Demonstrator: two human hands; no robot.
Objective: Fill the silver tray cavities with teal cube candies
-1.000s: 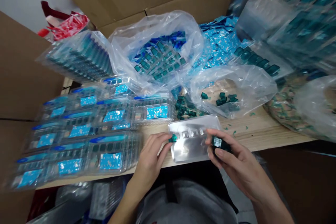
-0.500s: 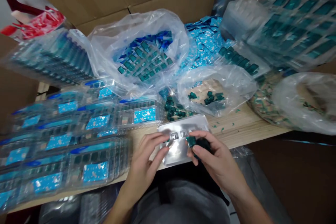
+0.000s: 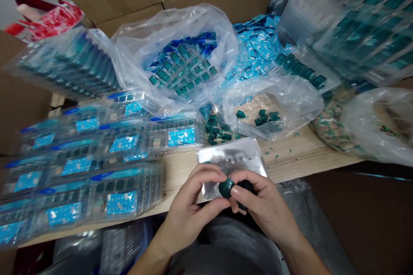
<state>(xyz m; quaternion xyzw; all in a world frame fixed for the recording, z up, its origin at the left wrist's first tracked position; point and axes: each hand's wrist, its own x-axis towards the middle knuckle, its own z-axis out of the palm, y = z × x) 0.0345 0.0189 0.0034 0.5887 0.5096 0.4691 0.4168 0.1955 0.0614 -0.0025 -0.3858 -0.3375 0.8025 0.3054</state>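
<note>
Over the near edge of the shiny silver tray (image 3: 232, 149), both hands meet around a small dark green plastic piece (image 3: 226, 188). My right hand (image 3: 263, 200) is closed, pinching the piece between thumb and fingers. More dark green or black material (image 3: 247, 187) sits within its curled fingers, but I cannot make out what it is. From the other side my left hand (image 3: 196, 204) has its index fingertip and thumb closed about the same piece. Shallow moulded shapes show in the tray's upper part.
Clear blister packs (image 3: 122, 202) with blue packets cover the left side. Behind the tray lie loose green pieces (image 3: 217, 131) and an open plastic bag (image 3: 290, 94). A larger bag (image 3: 206, 21), blue packets (image 3: 258, 43) and stacked green strips (image 3: 377, 25) stand farther back.
My left hand has moved right, off the tray's moulded shapes, to the green piece at my right hand. Both hands have come together slightly nearer to me. The view has shifted a little.
</note>
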